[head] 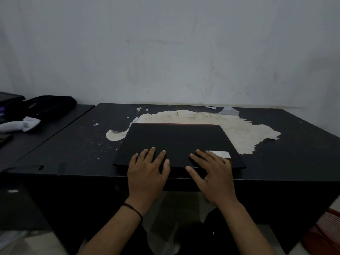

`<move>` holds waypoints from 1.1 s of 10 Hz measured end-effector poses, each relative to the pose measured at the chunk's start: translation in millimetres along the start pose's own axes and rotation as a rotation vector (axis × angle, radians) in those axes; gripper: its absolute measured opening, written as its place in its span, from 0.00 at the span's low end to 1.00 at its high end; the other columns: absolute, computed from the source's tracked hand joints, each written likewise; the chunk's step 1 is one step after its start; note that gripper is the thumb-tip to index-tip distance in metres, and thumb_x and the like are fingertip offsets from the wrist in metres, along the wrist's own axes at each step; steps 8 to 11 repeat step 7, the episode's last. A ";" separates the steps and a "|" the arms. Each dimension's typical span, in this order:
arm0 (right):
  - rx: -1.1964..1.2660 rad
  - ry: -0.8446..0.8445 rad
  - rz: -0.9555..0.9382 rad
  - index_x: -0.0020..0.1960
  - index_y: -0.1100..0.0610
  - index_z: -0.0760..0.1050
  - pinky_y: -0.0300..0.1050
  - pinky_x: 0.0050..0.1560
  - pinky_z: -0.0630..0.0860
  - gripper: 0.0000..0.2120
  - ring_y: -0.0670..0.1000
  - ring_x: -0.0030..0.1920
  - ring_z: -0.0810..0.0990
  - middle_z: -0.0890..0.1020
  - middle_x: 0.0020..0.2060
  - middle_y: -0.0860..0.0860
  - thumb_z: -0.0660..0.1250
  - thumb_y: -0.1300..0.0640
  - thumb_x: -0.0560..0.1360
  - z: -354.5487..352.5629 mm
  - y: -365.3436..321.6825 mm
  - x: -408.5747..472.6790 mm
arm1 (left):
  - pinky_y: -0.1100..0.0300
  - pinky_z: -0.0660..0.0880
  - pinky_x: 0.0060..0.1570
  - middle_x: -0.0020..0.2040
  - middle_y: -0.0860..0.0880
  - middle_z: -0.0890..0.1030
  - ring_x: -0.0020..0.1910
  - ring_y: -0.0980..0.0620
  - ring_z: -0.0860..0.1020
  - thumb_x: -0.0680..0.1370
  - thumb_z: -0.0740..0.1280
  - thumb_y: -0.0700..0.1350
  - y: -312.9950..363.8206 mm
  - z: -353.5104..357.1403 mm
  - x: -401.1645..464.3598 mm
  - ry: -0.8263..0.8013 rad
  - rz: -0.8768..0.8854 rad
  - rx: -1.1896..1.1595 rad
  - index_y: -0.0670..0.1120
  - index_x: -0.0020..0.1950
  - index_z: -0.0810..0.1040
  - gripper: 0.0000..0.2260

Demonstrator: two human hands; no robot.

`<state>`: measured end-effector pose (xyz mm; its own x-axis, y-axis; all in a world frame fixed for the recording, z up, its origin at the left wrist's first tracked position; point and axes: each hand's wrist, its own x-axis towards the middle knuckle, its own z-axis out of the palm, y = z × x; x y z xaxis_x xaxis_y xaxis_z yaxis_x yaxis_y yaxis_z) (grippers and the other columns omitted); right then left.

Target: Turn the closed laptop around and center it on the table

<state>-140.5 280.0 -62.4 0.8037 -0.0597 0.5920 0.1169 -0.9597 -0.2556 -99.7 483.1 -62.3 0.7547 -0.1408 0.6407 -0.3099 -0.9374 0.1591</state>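
A closed black laptop lies flat near the front edge of the dark table, roughly in the middle of its width. A thin red strip runs along its far edge and a pale sticker sits at its near right corner. My left hand rests palm down on the lid's near left part, fingers spread. My right hand lies flat on the near right part, its fingers reaching beside the sticker. Neither hand curls around an edge.
The tabletop has a large pale patch of peeled surface behind and right of the laptop. A second dark table on the left holds a black bag and a white object. A red chair shows at bottom right.
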 end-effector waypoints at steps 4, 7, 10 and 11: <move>-0.015 -0.035 0.012 0.68 0.41 0.75 0.48 0.68 0.61 0.26 0.45 0.72 0.68 0.75 0.69 0.42 0.55 0.32 0.76 -1.4 -1.6 4.7 | 0.47 0.68 0.65 0.64 0.46 0.80 0.64 0.45 0.76 0.80 0.57 0.57 -1.2 0.4 0.8 0.013 -0.007 -0.018 0.54 0.64 0.81 0.19; 0.077 -0.001 0.043 0.64 0.43 0.79 0.52 0.69 0.66 0.25 0.45 0.69 0.71 0.78 0.66 0.42 0.60 0.32 0.74 -4.0 -4.3 4.9 | 0.50 0.71 0.61 0.60 0.49 0.83 0.60 0.48 0.79 0.78 0.59 0.58 2.4 -12.3 10.0 -0.011 -0.032 -0.043 0.54 0.60 0.83 0.18; 0.077 -0.001 0.043 0.64 0.43 0.79 0.52 0.69 0.66 0.25 0.45 0.69 0.71 0.78 0.66 0.42 0.60 0.32 0.74 -4.0 -4.3 4.9 | 0.50 0.71 0.61 0.60 0.49 0.83 0.60 0.48 0.79 0.78 0.59 0.58 2.4 -12.3 10.0 -0.011 -0.032 -0.043 0.54 0.60 0.83 0.18; 0.077 -0.001 0.043 0.64 0.43 0.79 0.52 0.69 0.66 0.25 0.45 0.69 0.71 0.78 0.66 0.42 0.60 0.32 0.74 -4.0 -4.3 4.9 | 0.50 0.71 0.61 0.60 0.49 0.83 0.60 0.48 0.79 0.78 0.59 0.58 2.4 -12.3 10.0 -0.011 -0.032 -0.043 0.54 0.60 0.83 0.18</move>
